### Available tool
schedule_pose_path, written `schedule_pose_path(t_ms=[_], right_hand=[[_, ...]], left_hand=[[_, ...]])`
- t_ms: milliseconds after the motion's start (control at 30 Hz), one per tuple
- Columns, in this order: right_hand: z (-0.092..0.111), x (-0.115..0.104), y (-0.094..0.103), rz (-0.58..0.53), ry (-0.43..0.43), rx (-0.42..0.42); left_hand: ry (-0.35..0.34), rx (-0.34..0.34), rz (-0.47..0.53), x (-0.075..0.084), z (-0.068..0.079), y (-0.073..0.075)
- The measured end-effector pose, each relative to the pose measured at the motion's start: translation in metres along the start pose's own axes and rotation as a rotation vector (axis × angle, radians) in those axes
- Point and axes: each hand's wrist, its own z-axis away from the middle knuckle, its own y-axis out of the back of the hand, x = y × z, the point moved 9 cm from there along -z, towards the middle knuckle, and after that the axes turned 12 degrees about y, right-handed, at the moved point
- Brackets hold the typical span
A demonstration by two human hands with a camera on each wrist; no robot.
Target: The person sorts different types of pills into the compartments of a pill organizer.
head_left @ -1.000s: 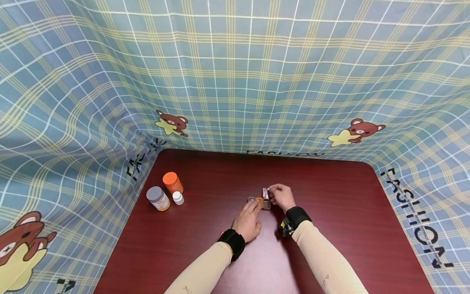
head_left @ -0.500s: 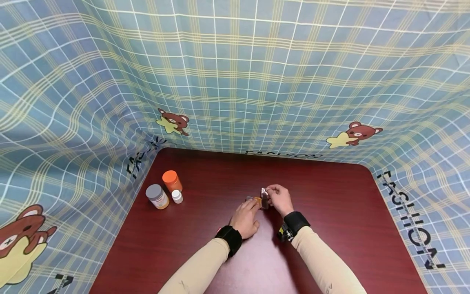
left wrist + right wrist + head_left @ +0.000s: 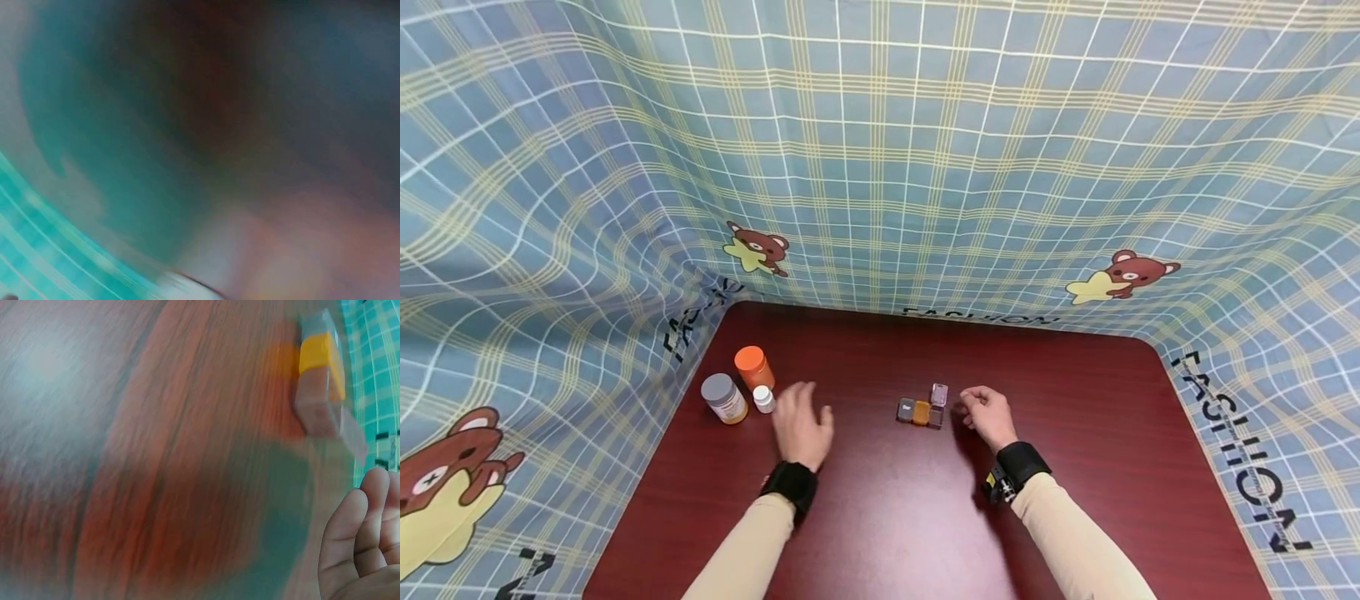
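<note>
A small pill organizer (image 3: 921, 412) with three compartments, grey, orange and pinkish-clear, lies on the dark red table. Its right-hand lid (image 3: 939, 394) stands open, tipped away to the far side. Just right of the organizer, my right hand (image 3: 988, 417) hovers apart from it, fingers loosely bent and holding nothing. In the right wrist view, the fingertips lie below the open lid (image 3: 353, 434). My left hand (image 3: 802, 429), its fingers spread and slightly blurred, is right beside a small white-capped bottle (image 3: 763, 399). The left wrist view is too blurred for detail.
An orange bottle (image 3: 754, 368) and a grey-lidded jar (image 3: 726, 400) stand close around the small white bottle at the left of the table (image 3: 880, 500). Plaid cloth (image 3: 880, 167) with bear prints hangs behind and along both sides.
The right compartment's lid has been swung open, and my right hand has let go and drawn back slightly right. My left hand has left the organizer and moved left to the bottles.
</note>
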Motion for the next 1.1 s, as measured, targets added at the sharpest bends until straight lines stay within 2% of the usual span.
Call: schedule_pose_path(t_ms=[100, 233, 400, 533, 733, 933, 1100], right_hand=[[0.002, 0.006, 0.010, -0.004, -0.017, 0.019], [0.005, 0.010, 0.017, -0.010, -0.026, 0.023], [0.009, 0.016, 0.021, -0.015, -0.047, 0.028], [0.013, 0.020, 0.023, -0.016, -0.061, 0.028], [0.016, 0.023, 0.027, 0.004, -0.057, 0.014], [0.017, 0.028, 0.030, -0.001, -0.053, 0.018], [0.018, 0.029, 0.030, -0.020, -0.055, 0.015]], left_hand=[[0.126, 0.064, -0.056, -0.036, -0.012, 0.022], [0.312, 0.046, -0.006, -0.071, -0.017, 0.032], [0.496, -0.040, 0.050, -0.090, -0.022, 0.026], [0.591, -0.097, 0.011, -0.098, -0.026, 0.021], [0.688, -0.136, -0.050, -0.109, -0.026, 0.021], [0.657, -0.143, -0.099, -0.108, -0.033, 0.022], [0.624, -0.171, -0.113, -0.095, -0.032, 0.016]])
